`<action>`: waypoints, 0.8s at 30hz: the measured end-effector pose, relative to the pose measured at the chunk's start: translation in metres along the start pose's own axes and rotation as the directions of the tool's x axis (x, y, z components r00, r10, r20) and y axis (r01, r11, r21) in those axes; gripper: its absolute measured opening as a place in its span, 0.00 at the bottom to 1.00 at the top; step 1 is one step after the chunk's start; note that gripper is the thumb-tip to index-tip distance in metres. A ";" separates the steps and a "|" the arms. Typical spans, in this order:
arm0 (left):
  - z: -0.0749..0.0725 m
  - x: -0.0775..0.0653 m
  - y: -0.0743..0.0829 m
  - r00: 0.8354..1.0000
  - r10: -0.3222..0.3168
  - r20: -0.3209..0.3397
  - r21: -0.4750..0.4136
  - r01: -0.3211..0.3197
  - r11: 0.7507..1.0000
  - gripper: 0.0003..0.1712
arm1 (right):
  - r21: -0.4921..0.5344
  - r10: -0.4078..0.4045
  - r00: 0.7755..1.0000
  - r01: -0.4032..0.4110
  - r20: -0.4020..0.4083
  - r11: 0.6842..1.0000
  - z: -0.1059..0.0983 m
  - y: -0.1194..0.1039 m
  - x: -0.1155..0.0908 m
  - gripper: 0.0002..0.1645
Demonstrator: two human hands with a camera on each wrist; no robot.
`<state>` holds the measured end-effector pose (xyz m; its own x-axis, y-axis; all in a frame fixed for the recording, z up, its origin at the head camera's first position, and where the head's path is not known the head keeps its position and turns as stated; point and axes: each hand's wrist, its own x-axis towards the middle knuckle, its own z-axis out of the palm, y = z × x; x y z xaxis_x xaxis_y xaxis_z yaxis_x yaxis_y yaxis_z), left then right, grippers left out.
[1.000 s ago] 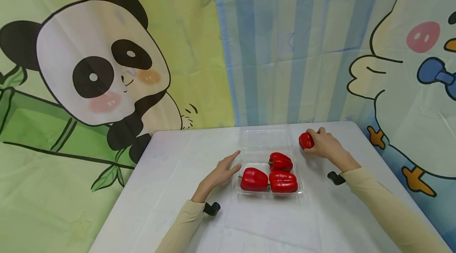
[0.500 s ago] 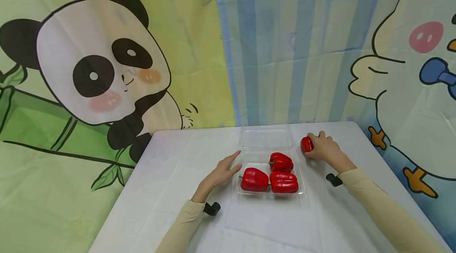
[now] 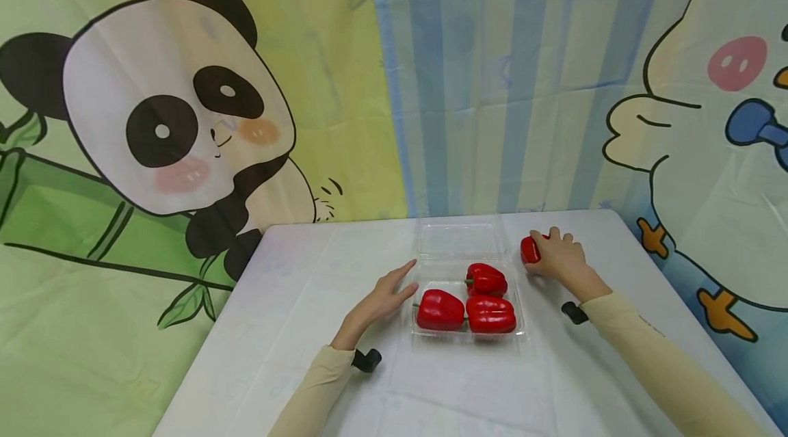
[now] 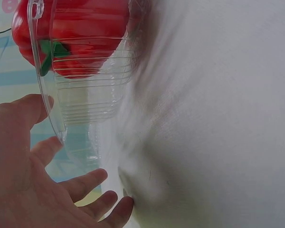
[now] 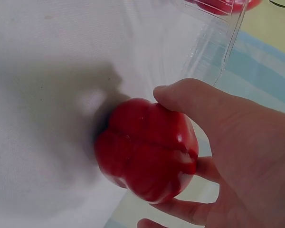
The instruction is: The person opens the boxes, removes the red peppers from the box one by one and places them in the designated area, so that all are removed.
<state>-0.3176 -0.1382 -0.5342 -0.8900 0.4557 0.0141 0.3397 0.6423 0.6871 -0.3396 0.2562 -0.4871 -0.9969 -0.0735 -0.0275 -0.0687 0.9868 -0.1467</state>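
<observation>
A clear plastic clamshell box (image 3: 434, 333) stands on the table with its lid (image 3: 460, 241) folded back. Inside it are a red bell pepper (image 3: 440, 310) at front left, another bell pepper (image 3: 491, 314) at front right and a third bell pepper (image 3: 486, 280) at back right. Beyond the box's right side, my right hand (image 3: 561, 258) grips a further red bell pepper (image 5: 147, 149) between thumb and fingers, close over the table. My left hand (image 3: 383, 295) is at the box's left side, fingers spread, with thumb (image 4: 40, 105) and index finger right at the rim.
The white-covered table (image 3: 308, 286) ends at a hanging cloth (image 3: 468, 81) printed with a panda (image 3: 178, 109) and a white bird. A dark camera mount (image 3: 367, 360) sits on the left wrist, and a similar mount (image 3: 575, 312) on the right.
My right hand, holding the bell pepper, has shifted slightly right and toward the viewer. My left hand and the peppers in the box stay in place.
</observation>
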 end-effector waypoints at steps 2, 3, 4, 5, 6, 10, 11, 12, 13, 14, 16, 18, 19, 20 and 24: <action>0.000 0.000 0.000 1.000 0.001 0.000 0.000 -0.001 1.000 0.37 | -0.009 -0.006 1.000 0.006 -0.008 1.000 0.000 0.000 0.000 0.49; 0.000 0.000 0.001 1.000 0.001 0.001 -0.001 -0.001 1.000 0.37 | -0.010 -0.007 1.000 0.006 -0.010 1.000 0.000 0.000 0.000 0.49; 0.000 0.000 0.001 1.000 -0.001 0.001 -0.003 0.001 1.000 0.37 | -0.011 -0.007 1.000 0.007 -0.010 1.000 0.000 0.000 0.000 0.49; 0.000 0.000 0.001 1.000 -0.003 0.001 -0.002 0.003 1.000 0.37 | -0.013 -0.007 1.000 0.007 -0.011 1.000 0.000 0.000 0.000 0.49; 0.000 0.000 0.000 1.000 -0.005 0.002 -0.001 0.005 1.000 0.37 | -0.014 -0.006 1.000 0.006 -0.009 1.000 0.000 0.000 0.000 0.50; 0.001 0.000 0.000 1.000 -0.011 0.005 0.004 0.011 1.000 0.37 | -0.009 -0.005 1.000 0.005 -0.005 1.000 0.000 0.000 0.000 0.51; 0.001 0.000 0.000 1.000 -0.009 0.005 0.004 0.009 1.000 0.37 | -0.009 -0.007 1.000 0.007 -0.005 1.000 0.000 0.000 0.000 0.51; 0.001 0.000 0.000 1.000 -0.007 0.006 0.004 0.007 1.000 0.37 | -0.008 -0.010 1.000 0.009 -0.006 1.000 0.000 0.000 0.000 0.51; 0.000 -0.001 0.000 1.000 -0.003 0.004 0.003 0.003 1.000 0.37 | -0.008 -0.012 1.000 0.012 -0.007 1.000 0.000 0.000 0.000 0.51; 0.000 -0.001 0.000 1.000 0.003 0.002 0.001 -0.003 1.000 0.37 | -0.009 -0.014 1.000 0.014 -0.008 1.000 0.000 0.000 0.000 0.51; 0.000 -0.001 -0.001 1.000 0.009 0.001 -0.001 -0.009 1.000 0.37 | -0.011 -0.017 1.000 0.017 -0.009 1.000 0.000 0.000 0.000 0.51; 0.000 -0.001 0.000 1.000 0.008 0.001 -0.002 -0.008 1.000 0.37 | -0.011 -0.017 1.000 0.017 -0.008 1.000 0.000 0.000 0.000 0.51; 0.000 -0.001 0.000 1.000 0.007 0.002 -0.003 -0.007 1.000 0.37 | -0.012 -0.017 1.000 0.017 -0.006 1.000 0.000 0.000 0.000 0.52; 0.000 -0.001 0.000 1.000 0.005 0.003 -0.004 -0.005 1.000 0.37 | -0.012 -0.016 1.000 0.016 -0.004 1.000 0.000 0.000 0.000 0.52; 0.000 -0.001 0.000 1.000 0.007 0.003 0.000 -0.007 1.000 0.37 | -0.020 -0.017 1.000 0.017 0.002 1.000 0.001 -0.001 0.001 0.52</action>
<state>-0.3165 -0.1390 -0.5346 -0.8865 0.4623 0.0168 0.3461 0.6387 0.6873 -0.3402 0.2550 -0.4878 -0.9956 -0.0902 -0.0267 -0.0861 0.9881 -0.1271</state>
